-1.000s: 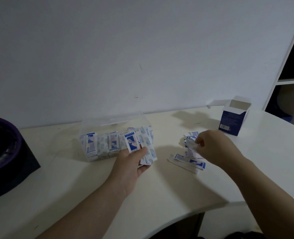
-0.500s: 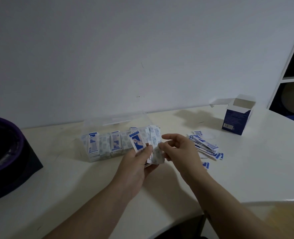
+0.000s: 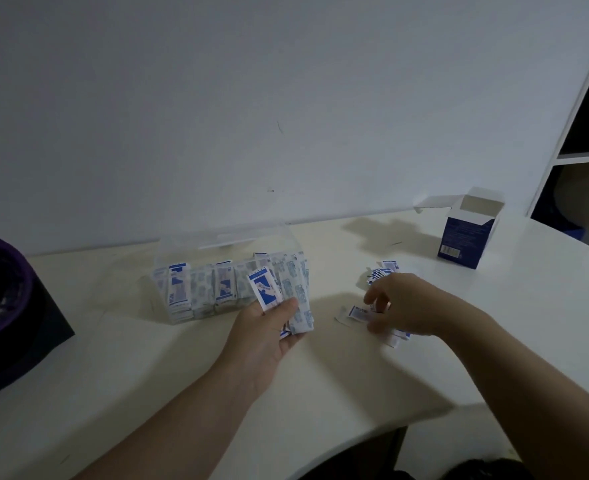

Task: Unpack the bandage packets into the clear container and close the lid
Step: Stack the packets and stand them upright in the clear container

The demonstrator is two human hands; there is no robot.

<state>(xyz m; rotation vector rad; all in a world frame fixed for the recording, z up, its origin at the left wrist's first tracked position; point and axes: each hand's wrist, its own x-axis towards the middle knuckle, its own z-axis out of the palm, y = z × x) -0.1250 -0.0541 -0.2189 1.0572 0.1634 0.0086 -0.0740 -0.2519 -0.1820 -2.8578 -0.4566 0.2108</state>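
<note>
A white wall is standing beyond both hands, and the pale table (image 3: 147, 375) is carrying everything. The clear container (image 3: 224, 244) is sitting just beyond the left hand (image 3: 269, 327), long axis running left to right, with upright rows inside. The left hand is gripping a stack of bandage packets (image 3: 296, 296). The loose packets (image 3: 355, 312) are lying beneath the right hand (image 3: 404, 306), the nearer one. Its fingers are curling over them, but whether they are grasping any is not discernible.

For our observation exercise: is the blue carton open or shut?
Open: the blue carton stands upright, top flaps raised, its white inside showing.
</note>
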